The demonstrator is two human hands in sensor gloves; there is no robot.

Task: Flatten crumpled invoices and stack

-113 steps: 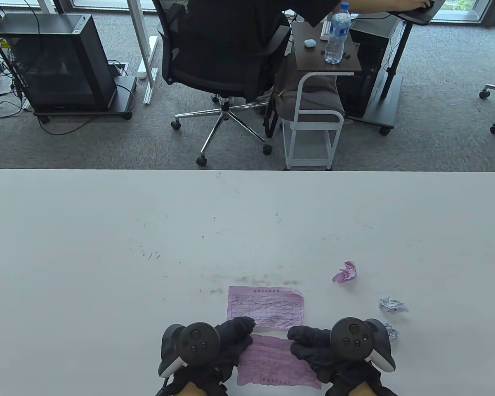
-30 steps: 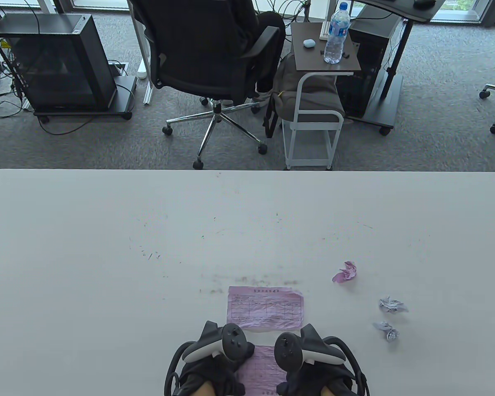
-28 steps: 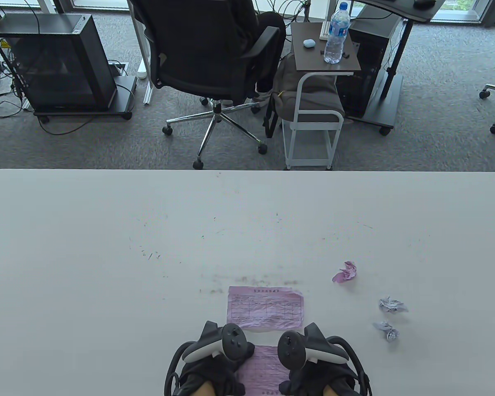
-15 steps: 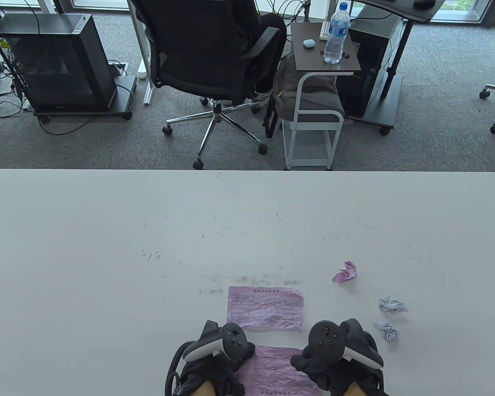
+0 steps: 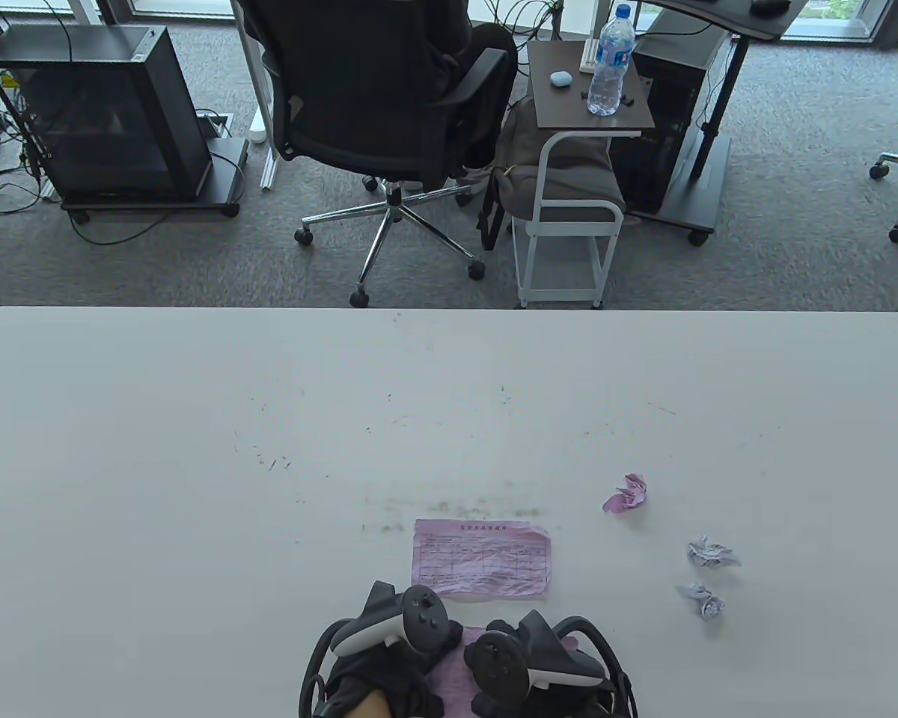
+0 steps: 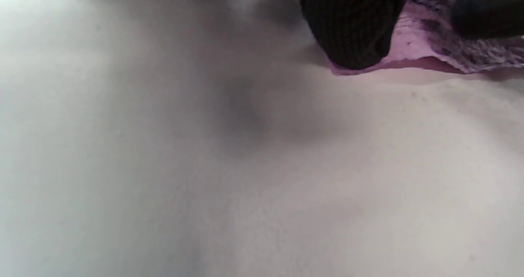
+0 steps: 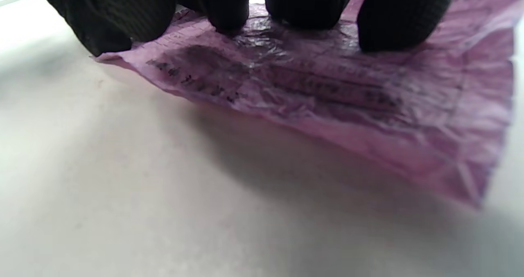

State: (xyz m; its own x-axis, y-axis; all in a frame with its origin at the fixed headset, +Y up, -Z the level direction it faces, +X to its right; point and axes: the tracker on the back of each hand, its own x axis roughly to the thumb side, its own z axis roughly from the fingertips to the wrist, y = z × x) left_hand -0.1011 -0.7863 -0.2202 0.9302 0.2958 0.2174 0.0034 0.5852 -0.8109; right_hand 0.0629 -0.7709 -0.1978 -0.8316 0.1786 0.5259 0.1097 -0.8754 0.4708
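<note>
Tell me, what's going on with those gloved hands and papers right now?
Left hand and right hand both press the pink invoice onto the table. One flattened invoice lies beyond. Three crumpled balls wait right. Nothing blocking.

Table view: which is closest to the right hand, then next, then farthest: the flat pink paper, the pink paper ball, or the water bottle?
From the right hand:
1. Flat pink paper, just beyond the hand on the table.
2. Pink paper ball, farther out and to the right.
3. Water bottle, far away on the little side table past the table's far edge.
</note>
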